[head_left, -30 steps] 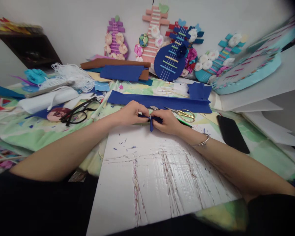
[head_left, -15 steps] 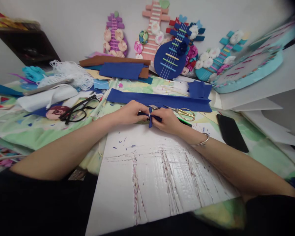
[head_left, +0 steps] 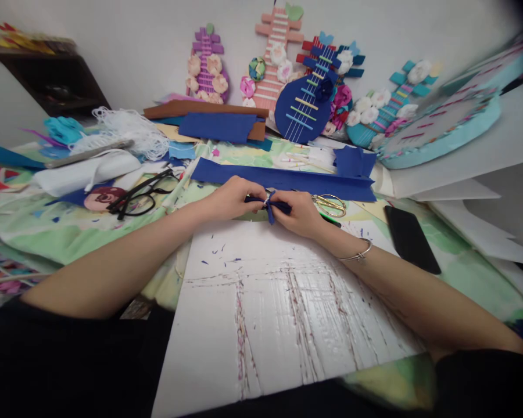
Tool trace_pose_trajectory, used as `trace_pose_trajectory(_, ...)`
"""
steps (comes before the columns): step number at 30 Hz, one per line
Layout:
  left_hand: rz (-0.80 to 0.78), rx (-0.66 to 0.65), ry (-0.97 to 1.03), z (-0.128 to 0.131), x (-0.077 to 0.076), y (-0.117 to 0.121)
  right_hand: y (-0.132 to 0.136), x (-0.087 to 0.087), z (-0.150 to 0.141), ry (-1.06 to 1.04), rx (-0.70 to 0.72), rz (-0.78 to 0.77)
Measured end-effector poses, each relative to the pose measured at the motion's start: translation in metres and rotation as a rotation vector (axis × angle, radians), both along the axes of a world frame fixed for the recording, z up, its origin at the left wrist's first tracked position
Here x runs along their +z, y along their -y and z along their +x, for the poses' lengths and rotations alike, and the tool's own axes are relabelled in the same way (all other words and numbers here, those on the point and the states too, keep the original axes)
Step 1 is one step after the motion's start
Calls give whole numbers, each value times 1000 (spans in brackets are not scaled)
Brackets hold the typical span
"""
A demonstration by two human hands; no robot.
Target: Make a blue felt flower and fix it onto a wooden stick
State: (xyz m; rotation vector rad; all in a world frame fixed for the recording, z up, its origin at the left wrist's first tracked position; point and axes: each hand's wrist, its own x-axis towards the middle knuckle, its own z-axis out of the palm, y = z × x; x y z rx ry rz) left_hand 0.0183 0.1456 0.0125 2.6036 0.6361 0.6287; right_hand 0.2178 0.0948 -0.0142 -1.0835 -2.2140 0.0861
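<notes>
Between my hands is a small dark-blue paper bow (head_left: 270,213), pinched white at its middle, with a tail hanging down. My left hand (head_left: 235,198) is closed on its left side, fingertips near the centre. On the other side, my right hand (head_left: 303,213) grips the bow with thumb and fingers. Both hands are just above the far edge of a scored white board (head_left: 270,313) strewn with tiny blue scraps. Gold-handled scissors (head_left: 331,204) lie behind my right hand, their blades partly hidden. A long blue paper strip (head_left: 283,177) stretches behind both hands.
To the right lies a black phone (head_left: 412,239); to the left, black glasses (head_left: 139,197) and white string (head_left: 126,132). Along the wall lean several decorated paper instruments, among them a blue lute (head_left: 303,110). White sheets (head_left: 462,157) stand at the right.
The bow's hanging tail has swung slightly to the right, and the right-hand fingers have shifted a little around it. My left hand stays nearly in place. The whole view has moved slightly.
</notes>
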Motion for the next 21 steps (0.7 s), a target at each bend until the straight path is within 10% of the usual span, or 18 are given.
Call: trace_pose_trajectory(21, -73, 51, 84, 0, -4, -5, 0, 2, 0, 1, 21, -5)
